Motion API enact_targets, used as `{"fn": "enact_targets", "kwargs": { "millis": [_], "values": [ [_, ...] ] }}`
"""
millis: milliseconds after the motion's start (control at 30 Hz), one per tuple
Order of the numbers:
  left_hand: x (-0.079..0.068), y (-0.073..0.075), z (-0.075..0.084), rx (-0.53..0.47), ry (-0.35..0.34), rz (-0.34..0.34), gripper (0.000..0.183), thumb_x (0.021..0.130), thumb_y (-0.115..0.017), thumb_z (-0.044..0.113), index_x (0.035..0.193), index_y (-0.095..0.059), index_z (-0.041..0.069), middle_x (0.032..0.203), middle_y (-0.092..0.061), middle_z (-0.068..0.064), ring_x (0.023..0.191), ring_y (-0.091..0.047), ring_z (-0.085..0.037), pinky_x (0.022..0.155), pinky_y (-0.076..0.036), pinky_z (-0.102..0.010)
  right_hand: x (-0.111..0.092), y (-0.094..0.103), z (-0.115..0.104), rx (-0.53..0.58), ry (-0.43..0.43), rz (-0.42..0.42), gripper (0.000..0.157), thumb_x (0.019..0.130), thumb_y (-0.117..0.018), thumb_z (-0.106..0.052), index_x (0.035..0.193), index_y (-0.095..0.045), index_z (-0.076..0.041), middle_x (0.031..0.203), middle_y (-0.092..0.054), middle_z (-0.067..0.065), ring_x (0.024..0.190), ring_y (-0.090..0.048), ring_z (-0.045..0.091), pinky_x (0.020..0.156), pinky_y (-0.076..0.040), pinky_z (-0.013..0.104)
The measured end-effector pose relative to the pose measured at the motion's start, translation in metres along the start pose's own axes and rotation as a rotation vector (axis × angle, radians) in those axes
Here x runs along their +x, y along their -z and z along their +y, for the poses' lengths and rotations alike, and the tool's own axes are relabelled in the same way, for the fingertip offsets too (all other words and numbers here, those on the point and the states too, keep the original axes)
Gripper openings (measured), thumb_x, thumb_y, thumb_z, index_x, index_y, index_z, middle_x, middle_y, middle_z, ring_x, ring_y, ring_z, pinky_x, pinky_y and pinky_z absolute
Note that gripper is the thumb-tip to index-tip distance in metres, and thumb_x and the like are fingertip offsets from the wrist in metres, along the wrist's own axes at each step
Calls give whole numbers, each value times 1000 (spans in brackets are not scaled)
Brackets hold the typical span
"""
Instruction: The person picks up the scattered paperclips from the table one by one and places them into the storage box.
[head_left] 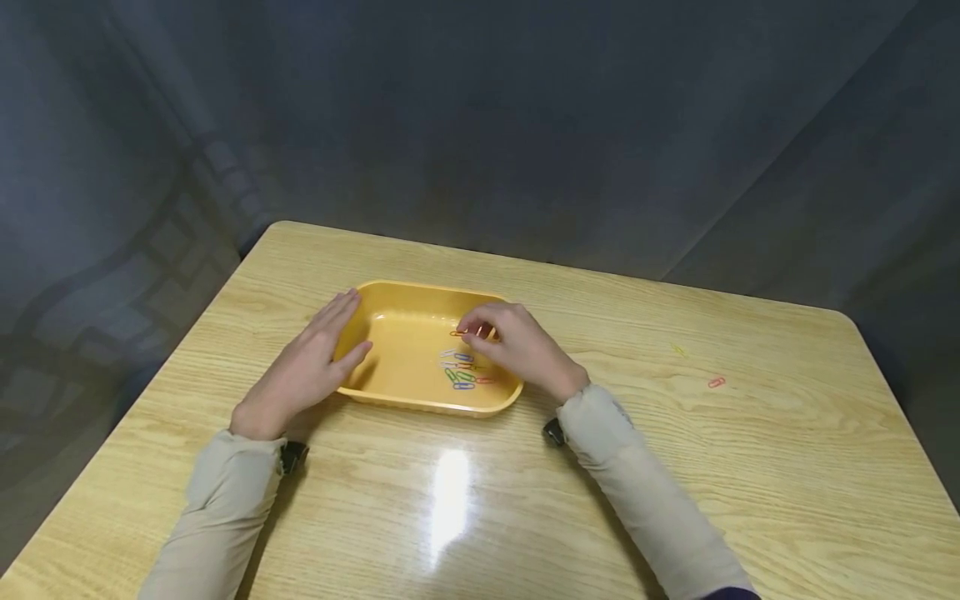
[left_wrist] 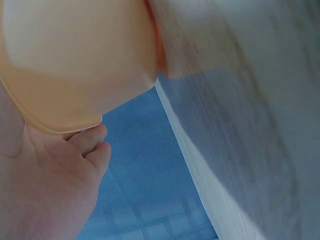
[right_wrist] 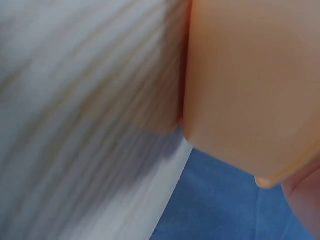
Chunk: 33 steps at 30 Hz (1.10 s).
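Observation:
A yellow plastic tray (head_left: 431, 407) stands on the wooden table, with several coloured paper clips (head_left: 464, 377) inside towards its right end. Along the tray's left rim lies my left hand (head_left: 307, 367), fingers mostly straight and thumb pointing in over the inside. From the left wrist view, the palm is up against the rim. My right hand (head_left: 517, 342) reaches over the right side and pinches a red paper clip (head_left: 455, 333) between thumb and forefinger, above the other clips. In the right wrist view the tray's outer wall (right_wrist: 240, 90) hides most of that hand.
On the table (head_left: 600, 500) to the right lie a pink paper clip (head_left: 717, 382) and a small yellow clip (head_left: 678, 350). A dark curtain (head_left: 480, 133) hangs behind the table's far edge.

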<state>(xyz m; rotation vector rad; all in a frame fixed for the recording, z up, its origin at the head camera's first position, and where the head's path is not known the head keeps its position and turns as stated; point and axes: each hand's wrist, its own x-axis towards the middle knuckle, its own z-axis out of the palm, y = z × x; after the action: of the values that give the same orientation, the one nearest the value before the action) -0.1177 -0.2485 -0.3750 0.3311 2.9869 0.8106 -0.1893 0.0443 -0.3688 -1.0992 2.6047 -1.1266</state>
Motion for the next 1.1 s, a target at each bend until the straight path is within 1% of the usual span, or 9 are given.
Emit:
{"fn": "enact_targets", "kwargs": {
  "millis": [167,267,500,633,800,933,1100],
  "values": [
    [0,-1,-1,0,-9,8,73,102,-54,31,157,-18,0,166,-14,-17,154,-12,-37,125,-16,-55,3,-6,-4,-31,0,-25,12,94,-67,-12,103,-73,-7,95,-73,1,83,-62,11,74,-54,25],
    [0,-1,0,-2,-7,3,73,102,-54,31,158,-17,0,166,-13,-17,154,-12,-36,125,-15,-54,5,-9,-7,-54,3,-40,12,95,-66,-14,103,-73,-8,93,-73,0,82,-62,10,72,-53,23],
    [-1,1,2,-4,1,-8,73,102,-54,30,158,-16,1,167,-12,-16,155,-10,-35,125,-14,-55,11,-15,-9,-76,21,-48,11,95,-65,-14,101,-73,-11,89,-72,-2,78,-62,8,68,-51,20],
    [-2,1,2,-8,1,-11,74,103,-54,31,158,-16,1,167,-11,-16,155,-10,-35,125,-14,-55,12,-18,-9,-101,19,-55,10,95,-65,-13,100,-73,-10,87,-72,-1,77,-62,8,67,-51,20],
    [-2,1,2,-3,2,-7,73,102,-54,31,158,-16,1,167,-11,-15,155,-10,-35,125,-15,-55,12,-21,-8,-179,1,-69,10,95,-66,-15,100,-74,-13,86,-71,-4,74,-59,7,66,-50,21],
    [-2,0,2,0,-1,-3,74,102,-54,30,158,-16,0,167,-11,-15,155,-11,-36,125,-15,-55,12,-22,-8,-220,-17,-73,10,95,-66,-17,101,-74,-15,87,-71,-5,72,-58,7,66,-49,22],
    [-1,1,3,3,-3,-2,74,103,-53,32,157,-17,-1,167,-12,-16,154,-11,-36,125,-15,-55,12,-23,-10,-260,-37,-101,11,96,-67,-18,103,-75,-16,90,-74,-6,77,-62,7,72,-53,25]
  ]
}}
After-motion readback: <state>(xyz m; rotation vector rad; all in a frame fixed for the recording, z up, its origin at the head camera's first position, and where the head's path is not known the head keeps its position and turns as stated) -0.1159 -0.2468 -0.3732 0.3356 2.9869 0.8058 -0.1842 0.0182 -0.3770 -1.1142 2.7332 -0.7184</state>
